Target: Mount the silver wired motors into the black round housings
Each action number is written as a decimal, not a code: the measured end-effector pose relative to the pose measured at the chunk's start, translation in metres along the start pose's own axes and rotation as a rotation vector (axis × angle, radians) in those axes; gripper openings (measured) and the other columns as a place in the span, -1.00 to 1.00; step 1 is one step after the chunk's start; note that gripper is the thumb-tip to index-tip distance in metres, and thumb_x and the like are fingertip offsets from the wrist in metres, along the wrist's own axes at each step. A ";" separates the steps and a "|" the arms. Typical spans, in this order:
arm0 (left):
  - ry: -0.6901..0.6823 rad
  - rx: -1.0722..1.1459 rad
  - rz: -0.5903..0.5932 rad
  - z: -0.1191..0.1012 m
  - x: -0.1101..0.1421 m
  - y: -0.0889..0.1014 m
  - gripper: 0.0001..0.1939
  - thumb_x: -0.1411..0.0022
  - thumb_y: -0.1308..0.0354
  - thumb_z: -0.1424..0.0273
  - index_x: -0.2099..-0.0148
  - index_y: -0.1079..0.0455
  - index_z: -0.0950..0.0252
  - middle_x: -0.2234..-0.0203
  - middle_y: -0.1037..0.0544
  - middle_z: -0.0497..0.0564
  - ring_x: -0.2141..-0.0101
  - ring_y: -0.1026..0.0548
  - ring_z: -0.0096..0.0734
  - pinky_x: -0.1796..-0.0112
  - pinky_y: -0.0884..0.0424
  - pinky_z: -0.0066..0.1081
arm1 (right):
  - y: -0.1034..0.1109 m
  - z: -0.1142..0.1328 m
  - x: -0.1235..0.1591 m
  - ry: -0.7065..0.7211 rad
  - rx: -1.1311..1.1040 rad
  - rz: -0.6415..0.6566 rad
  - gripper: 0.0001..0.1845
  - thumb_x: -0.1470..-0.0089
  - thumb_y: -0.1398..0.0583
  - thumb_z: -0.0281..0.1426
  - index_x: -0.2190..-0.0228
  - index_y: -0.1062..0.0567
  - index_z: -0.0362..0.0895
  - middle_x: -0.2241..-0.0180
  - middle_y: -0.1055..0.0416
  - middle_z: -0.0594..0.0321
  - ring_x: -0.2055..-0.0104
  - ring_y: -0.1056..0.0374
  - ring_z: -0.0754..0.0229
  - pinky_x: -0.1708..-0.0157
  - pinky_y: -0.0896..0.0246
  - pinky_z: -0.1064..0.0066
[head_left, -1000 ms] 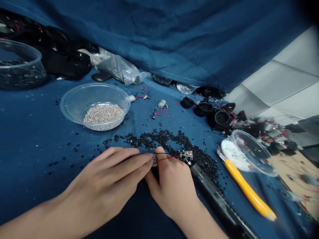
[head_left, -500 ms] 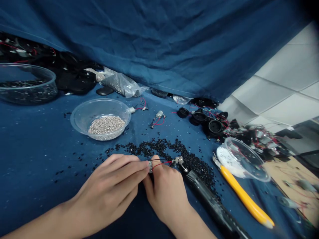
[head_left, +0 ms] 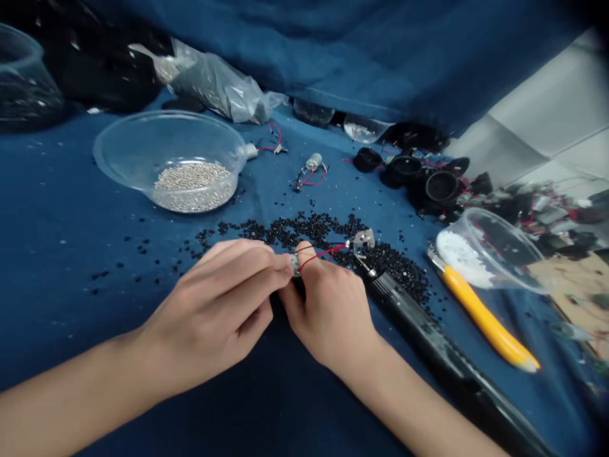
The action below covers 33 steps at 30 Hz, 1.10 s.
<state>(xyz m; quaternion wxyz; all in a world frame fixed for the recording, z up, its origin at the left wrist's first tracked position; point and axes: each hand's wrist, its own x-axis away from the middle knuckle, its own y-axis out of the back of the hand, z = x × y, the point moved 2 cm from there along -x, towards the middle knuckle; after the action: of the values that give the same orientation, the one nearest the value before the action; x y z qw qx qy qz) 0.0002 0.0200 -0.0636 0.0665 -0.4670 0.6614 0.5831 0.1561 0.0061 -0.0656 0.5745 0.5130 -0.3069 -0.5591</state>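
Note:
A small grey motor [head_left: 295, 264] with red and black wires sits between my two hands. My left hand [head_left: 223, 295] has its fingers pressed together on the motor's left side and hides much of it. From the right, my right hand [head_left: 335, 311] pinches it, fingers curled and thumb towards the motor. The wires run over my right hand to a small metal plate [head_left: 364, 238]. Just below that plate is the tip of a black electric screwdriver [head_left: 428, 343], lying beside my right hand. Small black pieces [head_left: 309, 228] are scattered on the blue cloth beyond my hands.
A clear bowl [head_left: 114, 162] of small silvery pieces stands at back left. Another wired motor [head_left: 314, 162] lies farther back. At right are a yellow-handled tool [head_left: 490, 317], a clear tub [head_left: 504, 244] by white material, and heaped black housings [head_left: 440, 187]. A plastic bag [head_left: 219, 82] lies behind.
My view has tipped and shifted, so the bowl and tools appear higher in the picture. Both hands stay together at the motor, with little visible change in their grip.

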 end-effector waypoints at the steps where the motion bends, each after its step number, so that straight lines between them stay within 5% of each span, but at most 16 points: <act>1: 0.007 -0.021 0.012 -0.001 0.001 0.000 -0.69 -0.25 -0.07 0.69 0.01 -0.41 0.33 0.19 -0.54 0.03 0.10 -0.50 -0.32 -0.01 -0.40 -0.31 | 0.000 0.000 0.000 0.010 0.004 -0.008 -0.80 -0.28 -0.03 -0.29 0.25 -0.36 -0.14 0.53 -0.44 0.23 0.48 -0.44 0.08 0.56 0.17 0.38; 7: 0.026 -0.050 0.057 -0.001 0.002 -0.001 -0.69 -0.27 -0.02 0.65 0.01 -0.40 0.30 0.15 -0.52 0.06 0.11 -0.50 -0.22 0.03 -0.38 -0.25 | 0.001 0.001 -0.002 -0.023 0.031 0.022 -0.75 -0.28 -0.04 -0.24 0.19 -0.38 -0.15 0.54 -0.41 0.21 0.48 -0.43 0.04 0.55 0.17 0.40; 11: -0.052 0.007 0.030 -0.001 0.001 0.002 -0.68 -0.27 -0.03 0.69 -0.03 -0.38 0.37 0.16 -0.55 0.10 0.07 -0.48 -0.21 -0.07 -0.37 -0.19 | 0.000 0.002 0.000 -0.147 -0.244 0.076 -0.71 -0.21 -0.08 -0.28 0.12 -0.40 -0.19 0.42 -0.43 0.10 0.38 -0.40 -0.02 0.45 0.09 0.38; 14: -0.033 0.077 0.068 0.005 -0.007 0.007 -0.69 -0.29 0.00 0.69 0.00 -0.38 0.33 0.14 -0.58 0.06 0.07 -0.51 -0.26 -0.12 -0.35 -0.16 | 0.006 0.000 -0.003 -0.179 -0.393 0.042 -0.83 -0.18 -0.11 -0.33 0.31 -0.38 -0.19 0.54 -0.31 0.22 0.48 -0.29 0.14 0.43 0.04 0.41; 17: 0.052 0.150 0.019 0.007 -0.015 0.016 -0.73 -0.33 0.00 0.66 0.01 -0.40 0.32 0.15 -0.58 0.07 0.11 -0.52 -0.30 0.03 -0.43 -0.28 | 0.015 -0.001 -0.004 -0.141 -0.686 0.069 -0.66 -0.28 -0.05 -0.18 0.46 -0.25 -0.14 0.55 -0.17 0.33 0.52 -0.14 0.29 0.45 -0.02 0.47; 21: 0.106 0.290 -0.018 -0.004 -0.013 0.027 -0.78 -0.33 -0.04 0.64 0.06 -0.40 0.32 0.24 -0.54 0.04 0.21 -0.50 -0.39 0.16 -0.43 -0.40 | 0.022 0.006 0.004 -0.101 -1.149 0.189 -0.46 -0.32 0.12 0.07 0.37 -0.24 -0.13 0.57 -0.03 0.42 0.60 0.06 0.36 0.61 0.08 0.54; 24: 0.050 0.361 -0.034 -0.016 -0.015 0.030 -0.82 -0.27 -0.07 0.64 0.14 -0.38 0.33 0.36 -0.50 0.02 0.34 -0.44 -0.40 0.27 -0.40 -0.38 | 0.024 0.010 0.008 -0.119 -1.377 0.213 -0.43 -0.29 0.05 0.13 0.35 -0.27 -0.14 0.60 0.02 0.45 0.61 0.10 0.38 0.63 0.17 0.55; 33: -0.028 0.359 -0.010 -0.020 -0.022 0.011 -0.79 -0.25 -0.11 0.71 0.19 -0.41 0.32 0.41 -0.51 0.00 0.39 -0.39 -0.40 0.34 -0.31 -0.37 | 0.025 -0.002 0.010 -0.156 -1.527 0.130 -0.48 -0.32 -0.10 0.02 0.41 -0.32 -0.18 0.50 -0.09 0.38 0.48 -0.01 0.38 0.49 0.05 0.55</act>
<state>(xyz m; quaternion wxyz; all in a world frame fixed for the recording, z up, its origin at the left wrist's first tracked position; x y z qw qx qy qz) 0.0136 0.0139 -0.0357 0.1608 -0.4429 0.7515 0.4617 0.1678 -0.0070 -0.0452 0.7776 -0.0859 0.0951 -0.6156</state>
